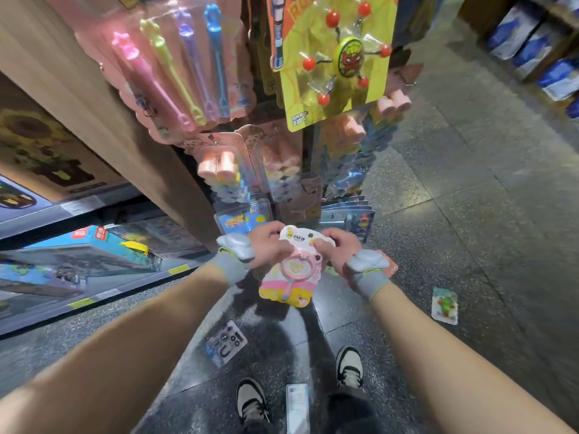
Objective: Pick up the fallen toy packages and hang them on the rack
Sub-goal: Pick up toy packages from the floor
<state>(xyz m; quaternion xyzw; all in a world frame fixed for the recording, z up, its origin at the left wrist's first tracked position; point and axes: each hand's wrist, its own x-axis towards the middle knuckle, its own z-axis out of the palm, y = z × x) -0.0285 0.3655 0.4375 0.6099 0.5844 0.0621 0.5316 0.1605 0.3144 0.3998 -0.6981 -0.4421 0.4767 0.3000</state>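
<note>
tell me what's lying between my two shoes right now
A flat white package lies between the left shoe and the right shoe, as the head view shows. Its print is too blurred to read.

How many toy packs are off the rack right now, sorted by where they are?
In the left hand and right hand: 1 pink pack
On the floor: 3 (black-and-white pack, white pack, green pack)
Total: 4
An orange shape behind the right wrist may be another; unclear.
</note>
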